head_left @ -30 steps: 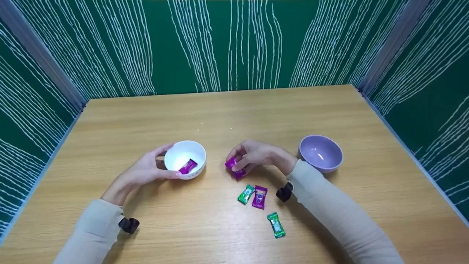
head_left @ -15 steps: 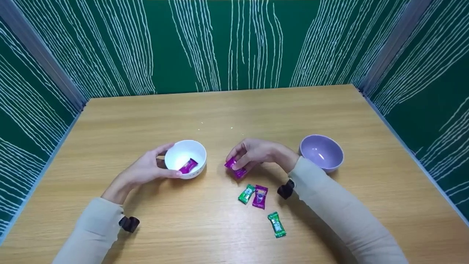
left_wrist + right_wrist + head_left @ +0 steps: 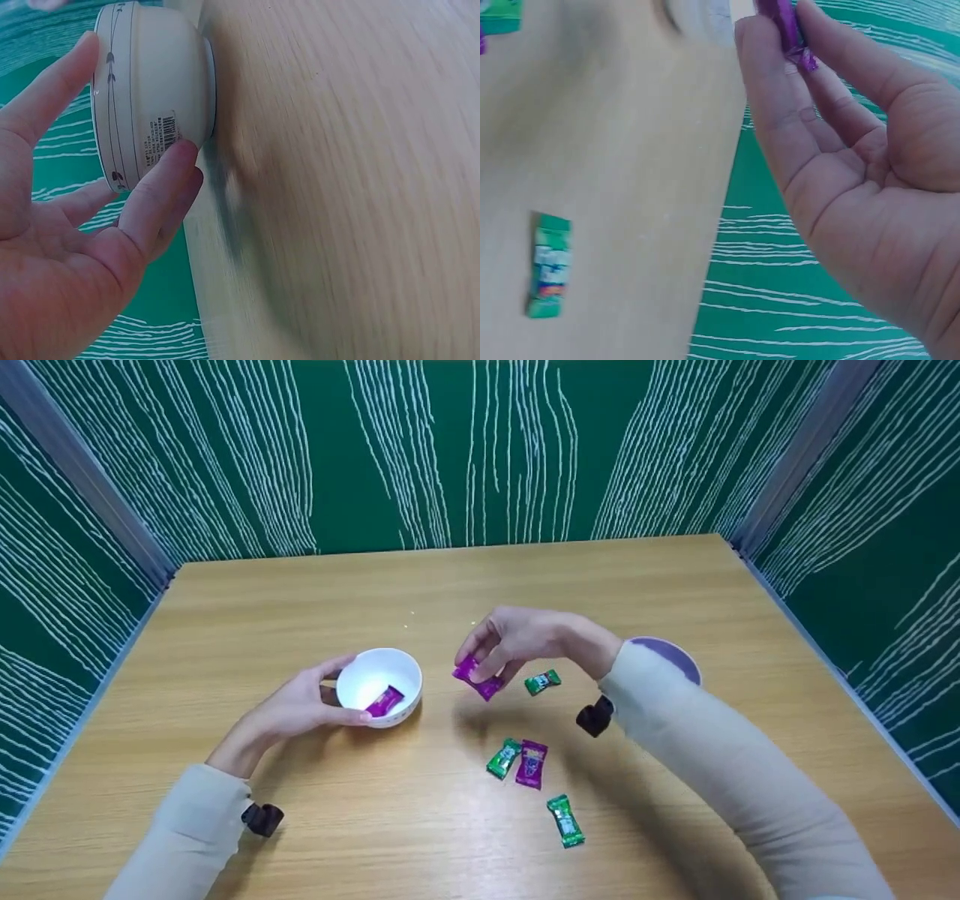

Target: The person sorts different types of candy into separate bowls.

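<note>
Your left grip [image 3: 311, 701] holds the white bowl [image 3: 371, 675]; at its three o'clock your right grip [image 3: 517, 641] pinches a purple candy [image 3: 486, 688].

Site: a small booth-like work enclosure, consistent with a lab or recording station; which of the two cannot be determined. Evidence: a light-brown, wood-grain rectangular table [image 3: 300, 600] occupies the middle. A flat dark-green back panel with irregular white lines [image 3: 330, 510] rises behind the table's far edge; similar green side panels [image 3: 877, 570] flank it left and right. Straight grey uprights [image 3: 88, 472] stand at the table's two far corners. Small black block-shaped devices [image 3: 262, 820] are worn at a person's wrists, above the table.
</note>
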`<state>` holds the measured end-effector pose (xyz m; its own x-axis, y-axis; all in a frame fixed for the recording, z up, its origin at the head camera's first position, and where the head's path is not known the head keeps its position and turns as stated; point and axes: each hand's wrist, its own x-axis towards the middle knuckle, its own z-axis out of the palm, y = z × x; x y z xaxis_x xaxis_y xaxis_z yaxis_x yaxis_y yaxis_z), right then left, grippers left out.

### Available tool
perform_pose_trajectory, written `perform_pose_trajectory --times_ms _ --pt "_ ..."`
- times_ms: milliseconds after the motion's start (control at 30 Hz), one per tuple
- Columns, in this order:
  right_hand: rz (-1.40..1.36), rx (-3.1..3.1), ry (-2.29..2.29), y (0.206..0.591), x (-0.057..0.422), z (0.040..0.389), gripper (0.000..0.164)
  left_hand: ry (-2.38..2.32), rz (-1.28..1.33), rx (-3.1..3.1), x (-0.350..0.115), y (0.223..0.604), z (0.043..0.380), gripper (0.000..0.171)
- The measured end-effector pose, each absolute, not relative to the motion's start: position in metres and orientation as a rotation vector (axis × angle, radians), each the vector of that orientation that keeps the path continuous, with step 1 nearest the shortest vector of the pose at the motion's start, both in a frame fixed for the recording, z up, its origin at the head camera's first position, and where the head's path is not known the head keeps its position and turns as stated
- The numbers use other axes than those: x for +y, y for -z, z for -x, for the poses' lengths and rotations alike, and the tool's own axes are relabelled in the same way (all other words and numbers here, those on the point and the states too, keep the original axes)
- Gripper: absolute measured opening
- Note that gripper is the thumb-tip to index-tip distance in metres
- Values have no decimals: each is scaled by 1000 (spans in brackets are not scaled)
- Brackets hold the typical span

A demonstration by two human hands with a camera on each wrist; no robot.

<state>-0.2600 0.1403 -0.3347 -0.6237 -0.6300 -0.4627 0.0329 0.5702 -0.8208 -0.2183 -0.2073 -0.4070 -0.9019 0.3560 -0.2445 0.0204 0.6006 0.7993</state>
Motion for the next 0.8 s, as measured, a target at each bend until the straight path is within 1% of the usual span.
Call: perform_pose_trajectory --times_ms 200,300,567,800 --pt "510 2005 1084 307 129 259 29 -1211 -320 2453 -207 404 219 104" --pt "528 2000 1086 299 121 259 30 -1217 -331 2449 -207 404 219 103" --pt "476 1906 1172 306 99 262 37 -1215 -338 2449 -208 407 218 102" --pt "416 1827 1298 308 84 265 34 -1240 -358 2423 -208 405 218 103"
